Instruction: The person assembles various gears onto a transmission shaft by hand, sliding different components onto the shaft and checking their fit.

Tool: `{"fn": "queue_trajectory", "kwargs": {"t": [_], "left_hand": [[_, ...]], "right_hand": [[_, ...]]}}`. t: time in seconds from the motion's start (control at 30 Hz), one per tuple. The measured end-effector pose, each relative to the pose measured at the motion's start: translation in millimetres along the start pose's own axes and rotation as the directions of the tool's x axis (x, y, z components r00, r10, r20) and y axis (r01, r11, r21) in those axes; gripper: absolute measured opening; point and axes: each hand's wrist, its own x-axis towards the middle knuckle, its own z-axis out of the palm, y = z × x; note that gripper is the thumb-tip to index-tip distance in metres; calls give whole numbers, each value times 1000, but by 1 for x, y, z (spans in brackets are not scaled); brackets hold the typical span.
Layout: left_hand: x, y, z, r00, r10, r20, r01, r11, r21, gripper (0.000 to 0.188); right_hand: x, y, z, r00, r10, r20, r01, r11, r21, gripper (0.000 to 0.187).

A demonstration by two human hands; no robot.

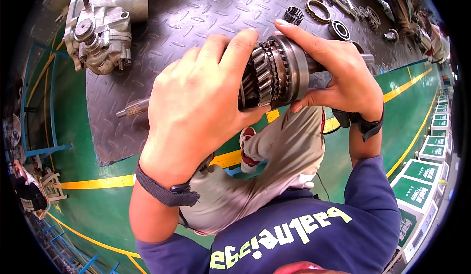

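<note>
Gear shaft: I have the gear shaft (262,75) up in both hands, lying crosswise over the near edge of the ridged metal benchtop (191,16); I cannot tell whether it touches the surface.
Left grip: my left hand (196,87) is wrapped around the geared section from above, fingers over the far side, thumb on the near side; a splined end sticks out past it.
Right grip: my right hand (338,70) pinches the smooth steel collar (297,68), fingers at the top and thumb beneath; the other splined end shows beyond.
Housing: a grey cast-metal housing (103,36) sits at the benchtop's far left; I cannot tell what its body holds.
Loose rings: to the far right I see a roller cage (294,15), a toothed ring (318,11) and a bearing (339,30), one ring nested in another, lying near each other.
Boxes: white boxes with green panels (413,191) line the right side, well apart from the bench; their contents are hidden from me.
Floor: green, striped with yellow lines (98,182).
</note>
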Motion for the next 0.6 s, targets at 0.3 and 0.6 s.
{"fn": "queue_trajectory", "kwargs": {"t": [0.3,0.6], "left_hand": [[2,-1,4,998,37,-44,-38,999,-5,81],[-1,-1,5,992,99,-76,-98,995,10,84]], "right_hand": [[5,-3,-3,999,-31,-8,31,999,-36,113],[0,1,7,984,-96,-149,88,994,-57,104]]}}
